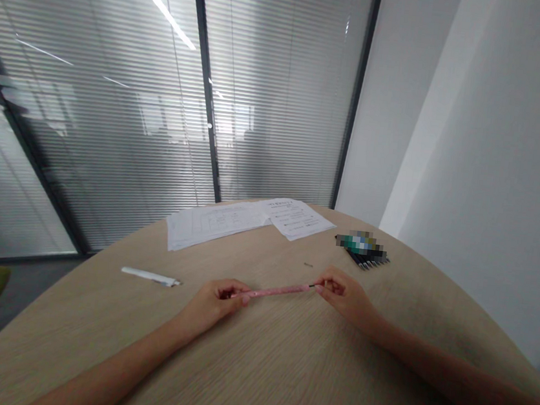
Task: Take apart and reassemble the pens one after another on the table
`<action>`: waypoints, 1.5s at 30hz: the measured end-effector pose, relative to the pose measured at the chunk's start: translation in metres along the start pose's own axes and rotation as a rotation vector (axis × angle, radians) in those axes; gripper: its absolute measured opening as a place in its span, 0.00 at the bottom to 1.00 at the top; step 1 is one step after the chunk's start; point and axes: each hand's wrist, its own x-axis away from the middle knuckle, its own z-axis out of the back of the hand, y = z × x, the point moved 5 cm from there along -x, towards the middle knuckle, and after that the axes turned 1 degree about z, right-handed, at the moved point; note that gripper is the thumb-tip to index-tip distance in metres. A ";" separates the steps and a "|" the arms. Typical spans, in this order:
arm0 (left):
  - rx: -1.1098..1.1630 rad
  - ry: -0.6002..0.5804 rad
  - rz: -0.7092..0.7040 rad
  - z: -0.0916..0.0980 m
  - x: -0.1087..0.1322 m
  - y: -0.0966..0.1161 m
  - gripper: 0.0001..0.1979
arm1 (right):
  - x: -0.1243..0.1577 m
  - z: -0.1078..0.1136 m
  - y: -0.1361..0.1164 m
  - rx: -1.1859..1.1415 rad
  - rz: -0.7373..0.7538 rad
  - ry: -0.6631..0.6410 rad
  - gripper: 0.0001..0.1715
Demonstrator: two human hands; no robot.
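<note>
Pink pen-like stick [282, 291] is located near the middle of the round table [289, 374], spanning the gap between both hands. Left hand [220, 297]: thumb and fingers closed around the left end. Right hand [344, 295]: thumb and fingertips pinched together at the dark tip [312, 286] on the opposite end; the exact contact is too small to confirm.

Caution: the right-hand pinch covers little of the tip, so it may slip under a sharp pull. Uneven force between the hands could bend or snap the thin tip. A loosened left grip could let the stick twist or drop, and a rounded body could then roll. A small slim piece [308, 265] lies just beyond the right fingertips; a sweep of that hand could knock it away.

Markings: the papers [213, 224] carry print too small to read. The pack of dark pens [365, 260] is pixelated on top; no brand is legible. The white pen [149, 275] shows no readable label.
</note>
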 end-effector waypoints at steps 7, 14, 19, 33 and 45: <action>-0.022 0.010 -0.035 0.002 0.000 0.002 0.12 | 0.000 -0.002 -0.002 0.058 0.005 -0.049 0.04; 0.028 0.028 0.002 0.002 -0.003 -0.003 0.13 | 0.000 -0.002 0.000 0.037 -0.019 -0.062 0.08; 0.066 0.063 0.035 0.003 -0.003 -0.001 0.12 | -0.009 0.014 0.006 0.149 0.002 0.028 0.10; 0.123 0.159 0.025 0.007 -0.004 -0.002 0.12 | -0.056 -0.009 0.021 0.699 -0.021 -0.115 0.11; 0.149 0.177 0.000 0.008 -0.002 0.001 0.14 | -0.041 0.004 0.015 0.624 -0.006 0.046 0.10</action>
